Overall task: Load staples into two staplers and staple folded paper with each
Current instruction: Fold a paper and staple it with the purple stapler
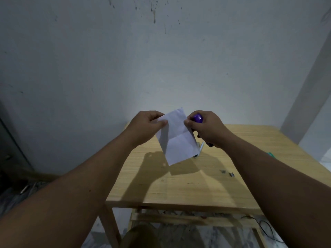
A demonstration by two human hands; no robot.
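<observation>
With the folded white paper sheet (176, 138) pinched above the wooden table (197, 185) by the left hand (146, 126) and the purple plastic stapler (198, 119) gripped at its edge by the right hand (209, 129), a skewed staple could be caused by slipping paper.

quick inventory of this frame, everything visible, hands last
folded paper: 1, white, held up above the table between both hands
stapler: 1, purple with a metal base, in the right hand at the paper's right edge
loose staples: a few small strips, grey metal, on the table top right of centre
green item: 1, green, at the table's right edge, mostly hidden by the right forearm; cannot tell what it is
table: 1, light wood, with a slatted lower shelf
cable: 1, black, on the floor at lower right
wall: grey-white, dark specks near the top
left hand: pinches the paper's upper left edge
right hand: grips the stapler, thumb tip at the paper's right edge
</observation>
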